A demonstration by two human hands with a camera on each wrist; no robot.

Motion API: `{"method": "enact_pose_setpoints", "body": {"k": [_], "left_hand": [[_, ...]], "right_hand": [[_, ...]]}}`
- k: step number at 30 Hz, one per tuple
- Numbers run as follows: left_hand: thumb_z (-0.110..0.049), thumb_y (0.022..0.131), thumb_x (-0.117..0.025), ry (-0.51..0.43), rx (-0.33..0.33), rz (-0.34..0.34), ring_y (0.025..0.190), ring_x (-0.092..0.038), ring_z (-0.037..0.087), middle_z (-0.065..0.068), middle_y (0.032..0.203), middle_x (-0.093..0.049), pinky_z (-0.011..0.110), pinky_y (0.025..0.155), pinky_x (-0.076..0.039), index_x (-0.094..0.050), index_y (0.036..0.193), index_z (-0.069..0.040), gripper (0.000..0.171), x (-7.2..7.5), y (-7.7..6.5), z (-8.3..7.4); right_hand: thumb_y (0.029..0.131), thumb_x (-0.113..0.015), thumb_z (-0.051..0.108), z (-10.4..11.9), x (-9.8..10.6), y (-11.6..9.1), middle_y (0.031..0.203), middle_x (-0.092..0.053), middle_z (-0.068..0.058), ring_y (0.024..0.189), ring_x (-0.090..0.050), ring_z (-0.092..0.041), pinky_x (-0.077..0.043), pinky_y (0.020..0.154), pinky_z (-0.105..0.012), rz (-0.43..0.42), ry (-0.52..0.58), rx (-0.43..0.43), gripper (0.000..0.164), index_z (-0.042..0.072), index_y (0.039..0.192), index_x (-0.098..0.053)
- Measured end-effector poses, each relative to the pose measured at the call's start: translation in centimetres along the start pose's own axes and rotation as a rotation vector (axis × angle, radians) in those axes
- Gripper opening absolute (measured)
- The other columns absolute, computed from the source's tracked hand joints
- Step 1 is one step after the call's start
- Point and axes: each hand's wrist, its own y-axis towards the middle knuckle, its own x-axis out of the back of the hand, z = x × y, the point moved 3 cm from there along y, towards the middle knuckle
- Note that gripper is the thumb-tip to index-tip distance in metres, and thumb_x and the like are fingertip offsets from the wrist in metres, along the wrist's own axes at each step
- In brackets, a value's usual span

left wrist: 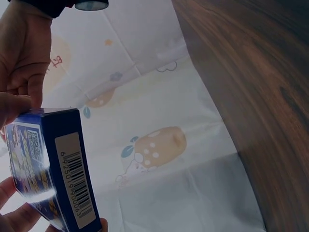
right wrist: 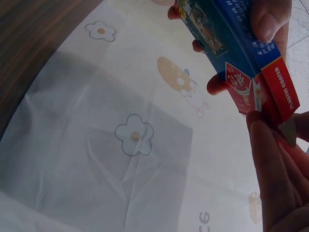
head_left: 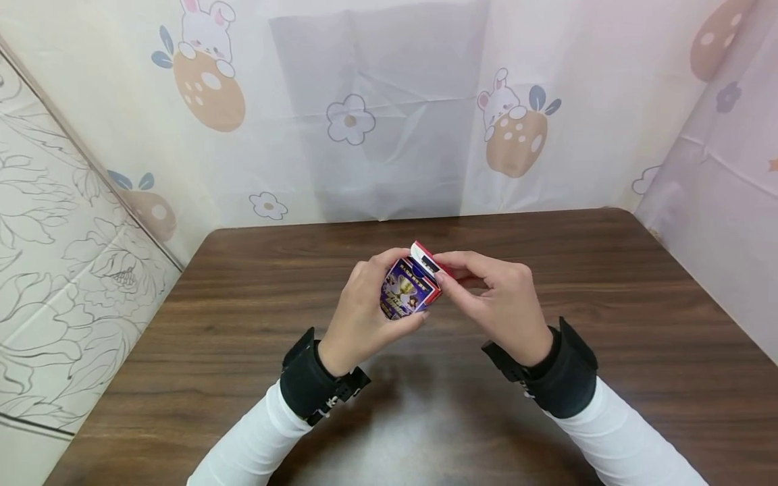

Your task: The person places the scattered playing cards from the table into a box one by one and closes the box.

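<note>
A small blue and red card box (head_left: 406, 291) is held up over the table, tilted. My left hand (head_left: 363, 312) grips it by its sides, the thumb at the near edge and the fingers along the far one. At the box's upper right end the lid flap (head_left: 429, 260) stands raised, its white inner side showing. My right hand (head_left: 501, 297) pinches this flap between thumb and fingers. A barcode label (left wrist: 76, 181) marks one narrow side in the left wrist view. "PLASTIC COATED" is printed on the red end of the box (right wrist: 231, 53) in the right wrist view.
Beneath both hands lies a brown wood-grain table (head_left: 255, 283). A pale curtain (head_left: 413, 169) with rabbit and flower prints hangs behind its far edge, and a floral-patterned panel (head_left: 67, 270) stands at the left. Black bands (head_left: 565, 371) wrap both wrists.
</note>
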Motion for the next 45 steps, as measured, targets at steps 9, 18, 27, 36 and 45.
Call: {"method": "enact_pose_setpoints", "body": {"k": [9, 18, 27, 36, 45], "left_hand": [[-0.026, 0.066, -0.085, 0.087, -0.022, -0.022, 0.094, -0.044, 0.018, 0.004, 0.115, -0.057, 0.030, 0.073, -0.043, -0.041, 0.133, -0.012, 0.081, -0.28, -0.06, 0.06], [-0.028, 0.068, -0.084, 0.143, -0.049, -0.014, 0.094, -0.045, 0.019, 0.006, 0.115, -0.059, 0.029, 0.073, -0.045, -0.040, 0.134, -0.011, 0.081, -0.48, 0.06, 0.04], [-0.029, 0.067, -0.084, 0.176, -0.081, -0.011, 0.093, -0.047, 0.018, 0.006, 0.117, -0.060, 0.031, 0.076, -0.043, -0.041, 0.134, -0.010, 0.082, -0.72, 0.24, 0.16], [-0.029, 0.068, -0.084, 0.181, -0.085, -0.006, 0.092, -0.048, 0.019, 0.008, 0.118, -0.059, 0.032, 0.077, -0.042, -0.038, 0.138, -0.010, 0.086, -0.74, 0.18, 0.38], [-0.028, 0.067, -0.085, 0.174, -0.101, -0.007, 0.094, -0.049, 0.019, 0.007, 0.121, -0.057, 0.033, 0.079, -0.041, -0.038, 0.139, -0.011, 0.088, -0.82, 0.18, 0.43]], "right_hand": [[0.073, -0.077, -0.003, -0.29, -0.34, -0.14, 0.087, -0.072, -0.008, 0.068, -0.064, -0.009, -0.048, 0.067, -0.010, 0.022, -0.049, -0.085, 0.026, -0.001, 0.098, -0.071], [0.073, -0.078, 0.001, -0.43, -0.54, -0.25, 0.084, -0.071, -0.008, 0.067, -0.064, -0.009, -0.049, 0.065, -0.013, 0.018, -0.090, -0.109, 0.023, 0.000, 0.095, -0.071], [0.073, -0.077, -0.001, -0.64, -0.81, -0.43, 0.082, -0.071, -0.008, 0.065, -0.064, -0.011, -0.053, 0.061, -0.023, 0.001, -0.115, -0.104, 0.025, -0.001, 0.097, -0.071], [0.070, -0.079, -0.002, -0.66, -0.99, -0.52, 0.083, -0.072, -0.009, 0.064, -0.063, -0.011, -0.054, 0.060, -0.027, 0.004, -0.121, -0.072, 0.029, -0.001, 0.098, -0.072], [0.071, -0.079, -0.001, -0.71, -1.02, -0.29, 0.081, -0.071, -0.009, 0.066, -0.066, -0.013, -0.054, 0.060, -0.028, 0.017, -0.114, -0.103, 0.024, -0.001, 0.095, -0.072]]}}
